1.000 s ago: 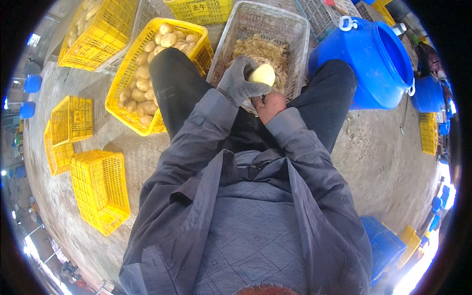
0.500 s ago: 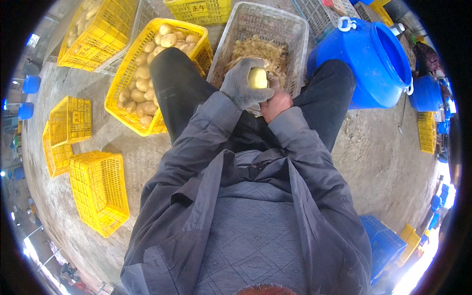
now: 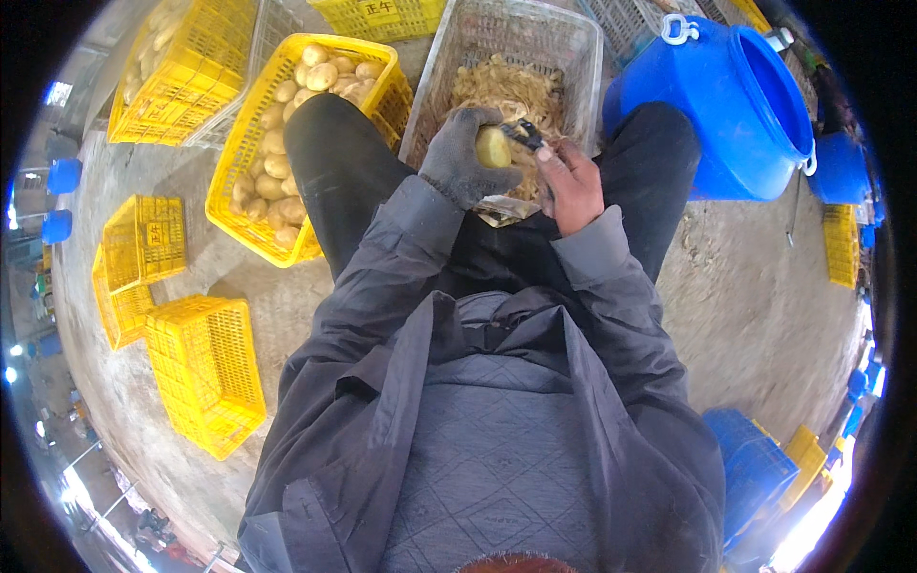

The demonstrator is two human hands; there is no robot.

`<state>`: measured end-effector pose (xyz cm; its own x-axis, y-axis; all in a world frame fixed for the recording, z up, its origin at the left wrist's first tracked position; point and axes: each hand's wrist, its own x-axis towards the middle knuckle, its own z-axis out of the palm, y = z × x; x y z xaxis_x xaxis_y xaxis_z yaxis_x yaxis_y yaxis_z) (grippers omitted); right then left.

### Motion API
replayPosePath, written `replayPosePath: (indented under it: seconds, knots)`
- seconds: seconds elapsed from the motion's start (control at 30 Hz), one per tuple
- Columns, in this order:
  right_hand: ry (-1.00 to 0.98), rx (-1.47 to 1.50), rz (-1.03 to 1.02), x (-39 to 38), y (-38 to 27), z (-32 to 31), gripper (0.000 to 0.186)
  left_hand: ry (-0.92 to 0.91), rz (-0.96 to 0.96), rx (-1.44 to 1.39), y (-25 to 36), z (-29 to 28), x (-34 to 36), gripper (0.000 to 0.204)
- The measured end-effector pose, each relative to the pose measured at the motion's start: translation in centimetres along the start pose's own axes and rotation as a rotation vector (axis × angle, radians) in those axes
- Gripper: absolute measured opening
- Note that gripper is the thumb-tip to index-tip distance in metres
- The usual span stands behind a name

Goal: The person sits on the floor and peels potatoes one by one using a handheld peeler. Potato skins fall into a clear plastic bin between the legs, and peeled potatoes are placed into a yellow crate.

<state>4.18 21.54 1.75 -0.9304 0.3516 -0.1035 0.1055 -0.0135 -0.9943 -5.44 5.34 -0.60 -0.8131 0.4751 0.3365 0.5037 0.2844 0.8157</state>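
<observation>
A grey glove covers my left hand (image 3: 461, 158), which is closed around a peeled yellow potato (image 3: 494, 148). Bare-skinned, my right hand (image 3: 571, 184) grips a dark peeler (image 3: 522, 134), its head just to the right of the potato's upper end. Both hands are between my knees, over the near end of a grey plastic crate (image 3: 594, 91). A heap of brown peelings (image 3: 506, 88) lies inside that crate. To the left of my left knee stands a yellow crate (image 3: 218, 191) full of potatoes (image 3: 277, 164).
A big blue drum (image 3: 659, 81) lies tilted beside my right knee. Another potato-filled yellow crate (image 3: 181, 91) is at the far left. Several yellow crates, including one on its side (image 3: 196, 368), sit on the concrete floor (image 3: 745, 306). A blue crate (image 3: 750, 468) stands at the lower right.
My right hand has drawn away from the potato to the right, bringing the peeler into sight. My left hand keeps its hold on the potato, nearly in the same place.
</observation>
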Motion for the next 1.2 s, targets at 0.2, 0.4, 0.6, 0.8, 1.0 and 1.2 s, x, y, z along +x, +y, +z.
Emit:
replayPosePath:
  seconds: [0.2, 0.4, 0.6, 0.8, 1.0, 1.2]
  knots:
    - [0.012, -0.56, -0.273, -1.1, 1.4, 0.6, 0.031, -0.052, 0.01, 0.148, -0.1, 0.7, 0.1, 0.057]
    - [-0.024, -0.511, -0.217, -1.8, 3.1, -0.1, 0.03, -0.087, -0.114, 0.206, -1.0, 1.1, 0.2, 0.071]
    - [-0.107, -0.33, 0.013, -1.4, 1.9, -0.7, 0.033, -0.106, -0.19, 0.22, -0.5, 1.0, 0.5, 0.072]
    - [-0.116, -0.396, 0.087, -0.8, 2.8, -1.1, 0.038, -0.237, -0.21, 0.183, -1.1, 0.9, 0.0, 0.063]
    - [-0.073, -0.517, -0.018, -1.3, 2.1, -0.7, 0.037, -0.123, -0.307, 0.228, -2.5, 1.0, 0.2, 0.076]
    - [0.058, -0.454, -0.117, -0.8, 1.7, 0.1, 0.034, -0.168, -0.358, 0.347, -1.4, 1.2, 0.3, 0.081]
